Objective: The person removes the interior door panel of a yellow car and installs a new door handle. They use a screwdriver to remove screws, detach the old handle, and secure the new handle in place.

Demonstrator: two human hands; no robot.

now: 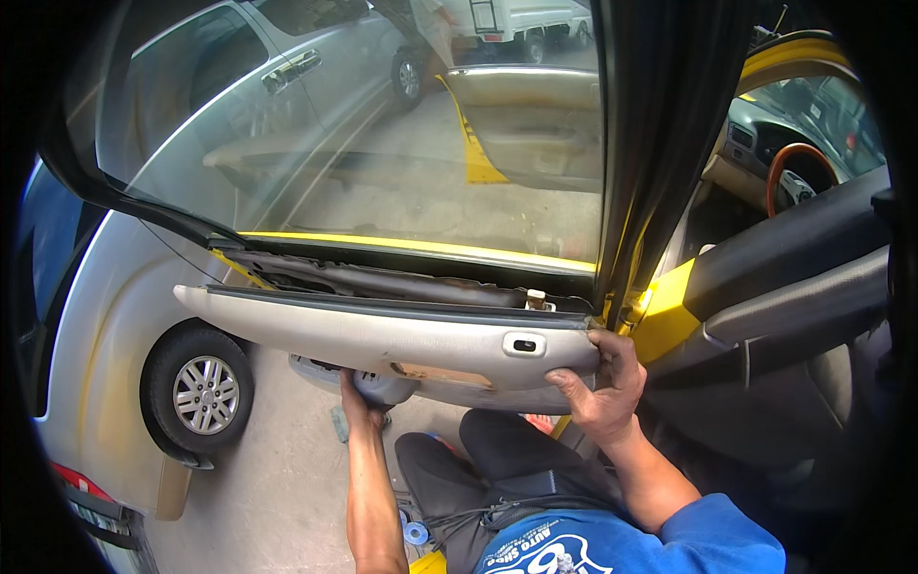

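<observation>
The left hand (358,400) meets the lower part of the pale door panel (382,330), its fingers partly hidden; I cannot tell whether they are spread or closed. The panel sits on the near side of the yellow door (421,248), a gap showing along its top; keeping both ends level should spare it twisting. The right hand (615,392) pinches its right end, thumb on the near face. Left, a silver vehicle (115,297) stands on concrete floor (263,478); far right, a steering wheel (776,182)

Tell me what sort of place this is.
Probably a car repair shop: the right hand grips a beige panel tilted away from a yellow car door; a patchy silver car stands alongside.
</observation>
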